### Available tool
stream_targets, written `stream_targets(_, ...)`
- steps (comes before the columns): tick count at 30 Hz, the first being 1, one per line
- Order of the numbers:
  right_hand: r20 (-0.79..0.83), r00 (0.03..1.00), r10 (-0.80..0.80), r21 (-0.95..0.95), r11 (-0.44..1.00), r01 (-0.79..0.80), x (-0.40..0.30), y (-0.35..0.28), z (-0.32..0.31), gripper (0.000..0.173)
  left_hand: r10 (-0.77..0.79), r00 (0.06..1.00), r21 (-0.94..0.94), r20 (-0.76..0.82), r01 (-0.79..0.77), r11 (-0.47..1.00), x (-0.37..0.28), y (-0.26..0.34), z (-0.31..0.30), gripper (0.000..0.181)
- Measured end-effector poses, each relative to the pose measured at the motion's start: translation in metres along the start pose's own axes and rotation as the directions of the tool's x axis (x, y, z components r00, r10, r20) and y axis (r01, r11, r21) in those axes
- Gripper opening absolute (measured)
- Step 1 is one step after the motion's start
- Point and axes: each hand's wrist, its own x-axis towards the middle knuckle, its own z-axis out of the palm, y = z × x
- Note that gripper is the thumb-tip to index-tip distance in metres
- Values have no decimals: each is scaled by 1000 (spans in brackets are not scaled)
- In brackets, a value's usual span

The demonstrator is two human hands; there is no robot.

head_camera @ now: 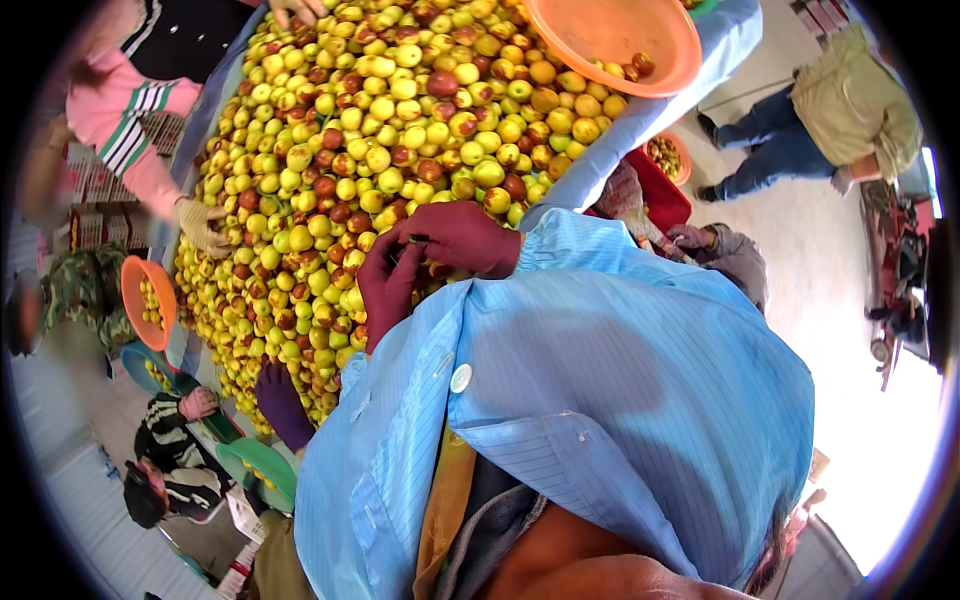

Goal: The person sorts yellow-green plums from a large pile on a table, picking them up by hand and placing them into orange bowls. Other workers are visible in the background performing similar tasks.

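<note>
A wide heap of yellow-green and red-brown jujubes (345, 150) spreads before me. Over its near edge, my left hand (387, 283) and my right hand (466, 238), both in maroon gloves, meet with their fingertips together. A small dark thing (419, 238) shows where the fingers join; it is too small to name, and I cannot tell which hand holds it. The palms and the undersides of the fingers are hidden. Blue striped sleeves cover my forearms.
An orange basin (615, 37) holding a few jujubes rests at the heap's upper right, by the blue padded table edge (600, 154). Another orange basin (148, 300) and a green basin (259, 472) stand left. Co-workers' gloved hands (202, 226) reach in; a person (817, 120) stands right.
</note>
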Motion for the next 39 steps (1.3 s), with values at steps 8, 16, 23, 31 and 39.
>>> stream_targets(8, -611, 791, 37, -75, 992, -104, -81, -11, -47, 18, -121, 984, 51, 129, 116, 992, 3, -3, 11, 20)
stream_targets(16, -800, 500, 330, -54, 791, -609, -232, 97, -40, 13, -108, 985, 111, 137, 93, 989, 6, -10, 6, 22)
stream_targets(23, -596, 342, 727, -263, 226, -938, -307, 179, -22, 12, -65, 989, 77, 134, 55, 996, 4, -14, -1, 24)
stream_targets(31, -565, 354, 745, -405, 123, -906, -284, 180, -60, 9, 25, 986, 130, 163, -47, 990, 1, -6, -7, 19)
stream_targets(39, -719, 695, 13, -244, 931, -270, -136, 33, -101, 5, 125, 979, 233, 159, -160, 959, -3, -18, -25, 23)
